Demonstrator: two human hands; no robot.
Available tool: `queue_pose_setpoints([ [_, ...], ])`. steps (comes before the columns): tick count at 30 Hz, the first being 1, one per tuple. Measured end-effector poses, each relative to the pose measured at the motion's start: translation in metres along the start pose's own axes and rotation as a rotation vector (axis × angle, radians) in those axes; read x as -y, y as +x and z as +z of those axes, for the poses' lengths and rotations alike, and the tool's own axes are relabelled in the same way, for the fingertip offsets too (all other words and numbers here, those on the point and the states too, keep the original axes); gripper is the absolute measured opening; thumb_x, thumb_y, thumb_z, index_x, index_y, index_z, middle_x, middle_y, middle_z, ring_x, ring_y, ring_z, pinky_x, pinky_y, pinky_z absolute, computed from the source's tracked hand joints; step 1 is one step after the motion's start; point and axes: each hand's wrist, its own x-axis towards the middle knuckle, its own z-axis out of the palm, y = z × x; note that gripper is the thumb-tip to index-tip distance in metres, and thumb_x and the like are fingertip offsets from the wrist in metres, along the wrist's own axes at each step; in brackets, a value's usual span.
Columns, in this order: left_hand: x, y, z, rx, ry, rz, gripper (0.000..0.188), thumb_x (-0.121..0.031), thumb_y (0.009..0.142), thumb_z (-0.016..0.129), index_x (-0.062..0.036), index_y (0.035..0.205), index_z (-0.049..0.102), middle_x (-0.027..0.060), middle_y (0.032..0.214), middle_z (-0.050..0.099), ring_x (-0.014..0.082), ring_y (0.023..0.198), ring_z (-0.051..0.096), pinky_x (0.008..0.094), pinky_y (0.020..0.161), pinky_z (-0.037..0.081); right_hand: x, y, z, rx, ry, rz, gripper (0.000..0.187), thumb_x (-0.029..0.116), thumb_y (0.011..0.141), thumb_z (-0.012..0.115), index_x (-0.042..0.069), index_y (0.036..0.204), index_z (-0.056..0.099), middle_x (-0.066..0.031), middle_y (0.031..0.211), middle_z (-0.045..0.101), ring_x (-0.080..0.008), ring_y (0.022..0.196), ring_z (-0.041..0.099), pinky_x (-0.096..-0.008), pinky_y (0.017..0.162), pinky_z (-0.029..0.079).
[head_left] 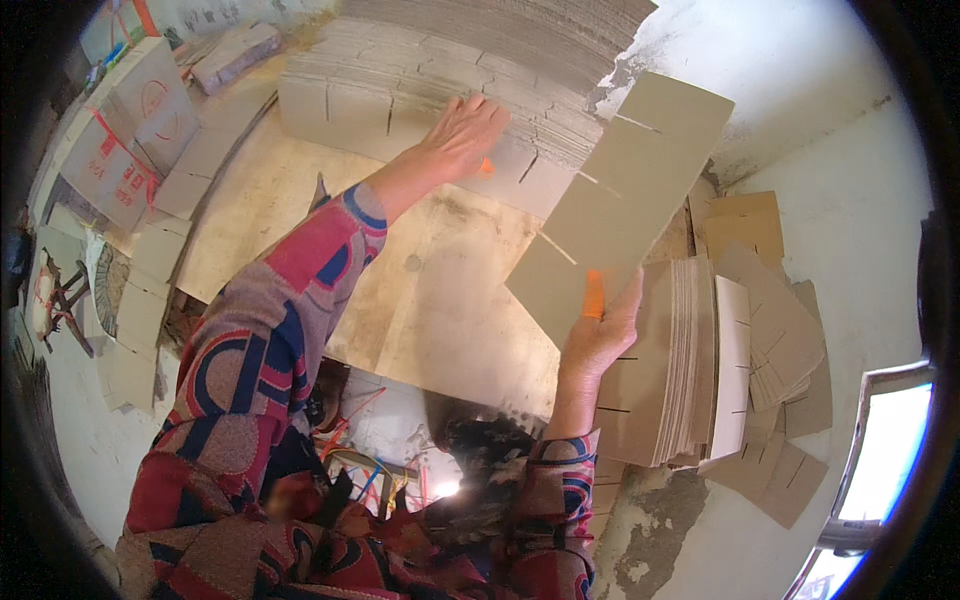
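My right hand (604,338) grips the lower end of a slotted cardboard divider strip (630,190), held tilted above the table. An orange cover sits on its thumb, which presses on the face of the strip. My left hand (465,135) is at the far row of slotted cardboard strips (350,105), stacked on edge. Its fingers curl over the front strips, and an orange-covered thumb lies against the front face. How many strips it pinches is hidden.
A light wooden tabletop (400,265) lies between my arms. To the right stand a bundle of cardboard sheets (680,360) and loose slotted pieces (775,340) by the wall. A printed carton (125,140) and more cardboard (165,250) are at the left. A bright window (885,460) is lower right.
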Motion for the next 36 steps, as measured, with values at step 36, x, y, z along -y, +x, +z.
queue_pose_setpoints([
  [36,-0.066,-0.053,-0.024,-0.145,-0.126,0.534,0.012,-0.008,0.069,0.060,-0.0011,0.080,0.059,0.0054,0.079,0.054,0.0202,0.078,0.053,0.0320,0.064,0.048,-0.001,-0.004,0.019,0.121,-0.197,-0.211,0.058,0.005,0.088,0.059,0.010,0.140,0.033,-0.0168,0.130,0.051,-0.0334,0.096,0.064,-0.0404,0.070,0.055],
])
